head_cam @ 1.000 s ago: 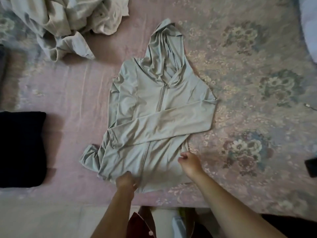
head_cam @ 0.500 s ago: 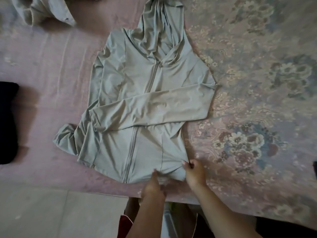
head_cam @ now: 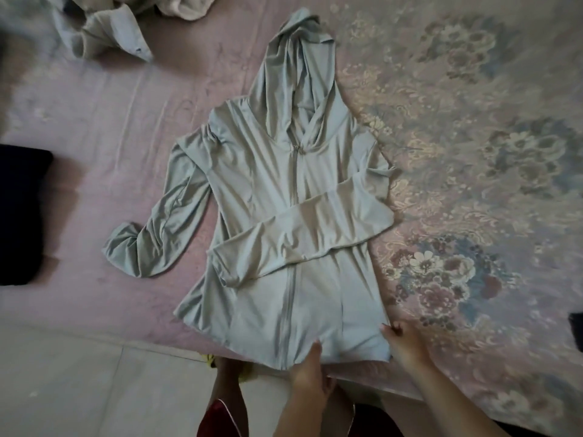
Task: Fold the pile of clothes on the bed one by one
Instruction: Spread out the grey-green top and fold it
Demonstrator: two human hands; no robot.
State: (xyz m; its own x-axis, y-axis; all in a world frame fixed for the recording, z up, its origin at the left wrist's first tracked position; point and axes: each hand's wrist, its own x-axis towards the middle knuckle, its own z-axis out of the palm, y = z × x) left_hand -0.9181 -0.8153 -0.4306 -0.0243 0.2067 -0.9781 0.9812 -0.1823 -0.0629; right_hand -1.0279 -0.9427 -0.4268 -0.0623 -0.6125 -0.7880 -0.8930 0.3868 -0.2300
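Hoodie [head_cam: 277, 222] lies flat mid-bed, now squarer, left sleeve swung out toward 9 o'clock. Left hand [head_cam: 307, 365] and right hand [head_cam: 405, 343] still pinch the hem at 6 o'clock.

- Hoodie [head_cam: 268, 184]: pale grey-green, zipped, lying face up and flat on the bed [head_cam: 94, 137], hood pointing away from the person, hem at the bed's near edge. One sleeve is folded across the chest; the other lies bunched out to the side.
- Pile [head_cam: 104, 29]: crumpled pale clothes at the far corner of the bed, well apart from the hoodie.
- Dark folded garment [head_cam: 22, 212]: at the bed's side edge, partly out of view.
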